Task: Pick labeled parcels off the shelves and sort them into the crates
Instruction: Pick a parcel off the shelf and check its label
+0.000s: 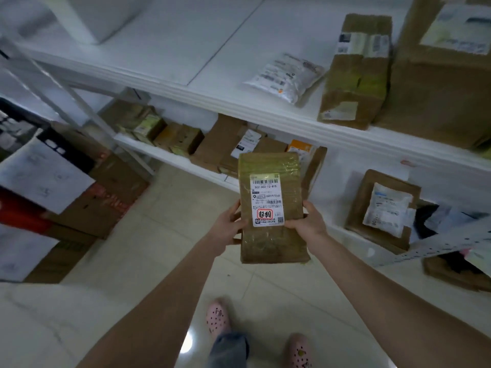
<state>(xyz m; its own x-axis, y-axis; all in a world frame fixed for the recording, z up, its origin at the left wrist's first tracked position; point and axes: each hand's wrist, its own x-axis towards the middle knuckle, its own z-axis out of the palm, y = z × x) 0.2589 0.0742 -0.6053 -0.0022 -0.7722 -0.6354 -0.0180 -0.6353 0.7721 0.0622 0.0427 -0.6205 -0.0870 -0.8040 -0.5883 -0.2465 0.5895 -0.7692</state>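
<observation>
A flat brown cardboard parcel (271,208), wrapped in clear tape, is held upright in front of me over the tiled floor. Its white label with barcodes and a red stamp faces me. My left hand (228,227) grips its left edge, fingers curled behind it. My right hand (305,221) grips its right edge, thumb pressed on the label's lower corner. White shelves (239,102) behind it carry more labeled parcels.
The upper shelf holds a white poly mailer (287,75) and two tall cardboard boxes (356,67). Lower shelves hold several small boxes (175,136) and an open box with a white packet (385,208). Stacked cartons and a dark crate (63,152) stand at left. My feet are below.
</observation>
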